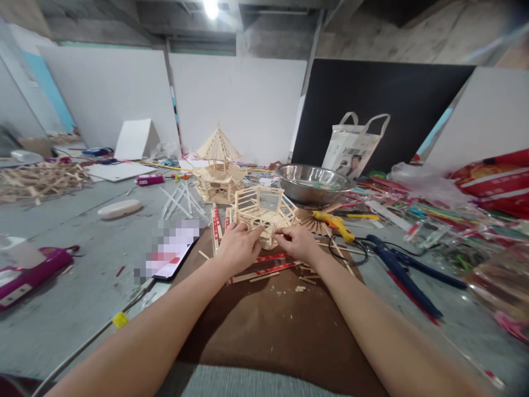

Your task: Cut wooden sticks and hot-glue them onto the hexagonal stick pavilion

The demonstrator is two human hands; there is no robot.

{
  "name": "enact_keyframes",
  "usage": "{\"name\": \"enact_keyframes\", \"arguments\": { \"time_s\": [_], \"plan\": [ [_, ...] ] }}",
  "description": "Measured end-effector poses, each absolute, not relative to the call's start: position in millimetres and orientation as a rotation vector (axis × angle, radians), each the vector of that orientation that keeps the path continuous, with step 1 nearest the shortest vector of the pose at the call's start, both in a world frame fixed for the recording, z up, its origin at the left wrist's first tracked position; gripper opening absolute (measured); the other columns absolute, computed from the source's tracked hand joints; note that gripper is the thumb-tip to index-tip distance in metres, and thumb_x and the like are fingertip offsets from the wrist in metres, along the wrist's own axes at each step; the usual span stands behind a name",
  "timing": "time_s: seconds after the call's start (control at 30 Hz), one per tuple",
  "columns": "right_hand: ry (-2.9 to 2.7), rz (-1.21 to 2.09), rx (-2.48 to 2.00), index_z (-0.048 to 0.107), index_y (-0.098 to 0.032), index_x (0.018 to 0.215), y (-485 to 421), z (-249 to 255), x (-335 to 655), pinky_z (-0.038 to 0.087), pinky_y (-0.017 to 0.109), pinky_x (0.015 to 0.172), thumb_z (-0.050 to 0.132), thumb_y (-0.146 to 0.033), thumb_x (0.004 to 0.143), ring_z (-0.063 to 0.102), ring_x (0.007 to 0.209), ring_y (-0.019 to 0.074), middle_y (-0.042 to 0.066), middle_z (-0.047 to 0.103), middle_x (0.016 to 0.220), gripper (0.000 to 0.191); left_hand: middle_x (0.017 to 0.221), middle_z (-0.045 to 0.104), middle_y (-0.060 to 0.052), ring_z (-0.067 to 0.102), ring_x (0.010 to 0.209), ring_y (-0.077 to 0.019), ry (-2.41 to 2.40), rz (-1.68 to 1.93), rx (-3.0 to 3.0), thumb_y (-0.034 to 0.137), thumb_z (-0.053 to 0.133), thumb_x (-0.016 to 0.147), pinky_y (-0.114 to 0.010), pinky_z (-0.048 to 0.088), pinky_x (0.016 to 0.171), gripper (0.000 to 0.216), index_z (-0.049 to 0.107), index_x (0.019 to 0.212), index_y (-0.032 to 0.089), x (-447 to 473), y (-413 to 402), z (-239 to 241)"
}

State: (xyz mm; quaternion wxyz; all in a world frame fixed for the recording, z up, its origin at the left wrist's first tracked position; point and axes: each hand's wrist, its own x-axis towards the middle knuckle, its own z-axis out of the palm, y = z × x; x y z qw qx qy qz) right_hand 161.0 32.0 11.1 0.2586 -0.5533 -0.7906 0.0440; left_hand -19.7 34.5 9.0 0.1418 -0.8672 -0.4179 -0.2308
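A small pavilion-like model of pale wooden sticks (259, 209), six-sided with open railings, stands on a brown mat (264, 322). My left hand (239, 248) is closed on its front left side, thumb and fingers against the sticks. At its front right corner, the fingers of my right hand (301, 242) are pinched together, touching the model. Whatever small piece they grip is hidden. Red printed packs of sticks (268, 269) lie under and beside the hands. Cut stick ends (301, 288) are scattered nearer to me.
Behind stands a finished-looking roofed stick pavilion (219, 171), with a steel bowl (312, 184) to its right. A yellow glue gun (334, 225) and blue-handled cutters (407, 273) lie right. A phone (176, 251) and purple power strip (35, 275) lie left.
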Motion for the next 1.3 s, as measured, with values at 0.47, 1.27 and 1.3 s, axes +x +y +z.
{"name": "enact_keyframes", "arguments": {
  "time_s": [0.47,1.27,1.3],
  "plan": [
    [-2.133,0.123,-1.494,0.065,-0.020,0.080,33.3,8.9,160.8,0.030,0.020,0.048,0.041,-0.044,0.072,0.048,0.048,0.0098,0.000,0.059,0.055,0.035,0.080,0.062,-0.007,0.051,0.082,-0.0202,-1.258,-0.740,-2.563,0.021,0.039,0.070,-0.037,0.031,0.078,0.039,0.048,0.108,0.018,-20.8,34.2,5.8],
    [-2.133,0.089,-1.530,0.065,-0.021,0.078,33.4,8.6,159.6,0.031,0.021,0.049,0.042,-0.042,0.072,0.050,0.049,0.0106,0.001,0.060,0.055,0.032,0.092,0.060,-0.007,0.051,0.087,-0.0203,-1.303,-0.803,-2.600,0.020,0.041,0.067,-0.037,0.032,0.080,0.044,0.045,0.111,0.019,-21.8,34.8,3.2],
    [-2.136,0.086,-1.530,0.065,-0.021,0.078,33.5,8.5,159.7,0.031,0.021,0.049,0.041,-0.043,0.072,0.050,0.049,0.0106,0.001,0.060,0.055,0.032,0.092,0.060,-0.007,0.051,0.088,-0.0202,-1.299,-0.800,-2.601,0.020,0.041,0.067,-0.037,0.032,0.080,0.044,0.045,0.111,0.019,-21.8,34.6,3.2]
  ]
}}
